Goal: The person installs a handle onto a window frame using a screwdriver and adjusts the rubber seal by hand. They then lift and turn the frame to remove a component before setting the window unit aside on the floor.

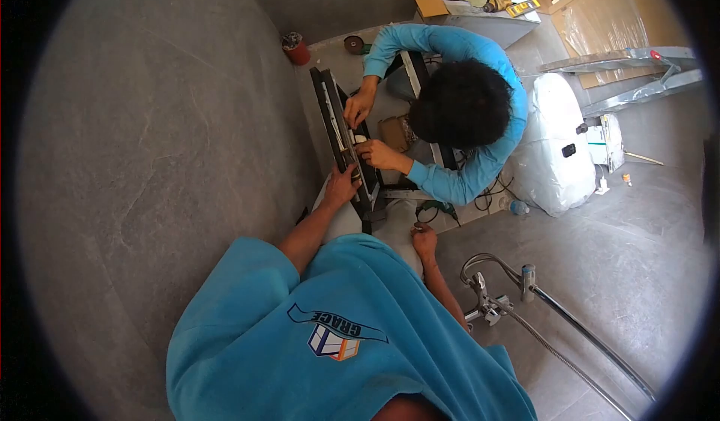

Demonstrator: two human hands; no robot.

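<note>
A dark metal frame with a pale strip along it stands tilted beside the wall. My left hand grips its near end, fingers over the edge. My right hand is curled beside my right knee; whatever is in it, if anything, is hidden. Across from me a co-worker in a blue shirt bends over the same frame. The co-worker's one hand pinches at the frame's upper part, and the other hand touches it lower down, close to my left hand. What those fingers hold is too small to tell.
A red bucket and an angle grinder lie by the wall. A green power tool and a bottle are on the floor. To the right are a wrapped white fixture, a ladder and a shower mixer.
</note>
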